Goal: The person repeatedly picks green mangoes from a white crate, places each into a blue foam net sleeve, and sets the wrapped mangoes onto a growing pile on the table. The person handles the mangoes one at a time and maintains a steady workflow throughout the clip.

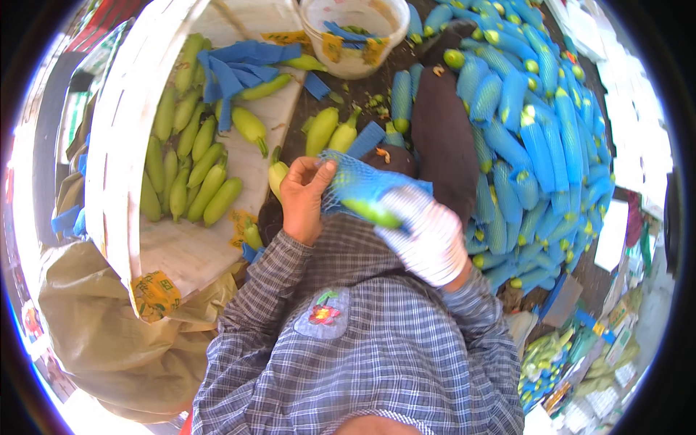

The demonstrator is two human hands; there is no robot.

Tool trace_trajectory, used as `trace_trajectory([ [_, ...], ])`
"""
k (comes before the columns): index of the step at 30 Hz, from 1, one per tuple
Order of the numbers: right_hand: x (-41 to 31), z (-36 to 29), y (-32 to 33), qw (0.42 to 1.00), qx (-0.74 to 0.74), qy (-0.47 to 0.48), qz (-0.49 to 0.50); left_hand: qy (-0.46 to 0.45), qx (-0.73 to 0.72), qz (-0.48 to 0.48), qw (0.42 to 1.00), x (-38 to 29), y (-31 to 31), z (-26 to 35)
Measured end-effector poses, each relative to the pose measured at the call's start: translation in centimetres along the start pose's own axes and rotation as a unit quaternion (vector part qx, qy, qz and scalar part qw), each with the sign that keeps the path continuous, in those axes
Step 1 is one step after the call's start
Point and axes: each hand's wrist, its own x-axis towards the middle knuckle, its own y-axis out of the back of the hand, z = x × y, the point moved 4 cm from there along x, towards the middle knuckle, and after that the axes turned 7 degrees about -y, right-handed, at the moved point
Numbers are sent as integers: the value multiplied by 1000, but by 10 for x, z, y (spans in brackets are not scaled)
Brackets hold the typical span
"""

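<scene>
Between my two hands is a blue mesh sleeve, stretched sideways above my lap. My bare left hand pinches the sleeve's left end between thumb and fingers. A green zucchini lies against the sleeve's lower side, one end bare; how far it sits inside cannot be told. My right hand, in a white striped glove and blurred, is closed around the sleeve's right part and the zucchini. Just beyond my left hand, unwrapped zucchini rest near my legs.
At left, a white foam box holds loose zucchini and several blue mesh sleeves. A white bucket with scraps stands ahead. Many zucchini in blue mesh are heaped at right, beside my dark-trousered leg. A tan cloth hangs lower left.
</scene>
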Motion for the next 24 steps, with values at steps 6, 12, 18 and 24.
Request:
trace_trajectory([
  [6, -11, 54, 45, 933, 273, -224, -68, -282, 397, -169, 857, 11, -24, 78],
  [12, 19, 49, 20, 889, 424, -162, -67, 357, -65, -227, 904, -12, -35, 8],
  [18, -30, 75, 41, 987, 153, -42, 20, 380, -228, -303, 844, -27, -32, -6],
  [24, -3, 46, 38, 980, 184, 61, 47, 400, -143, -310, 850, -38, -32, -24],
])
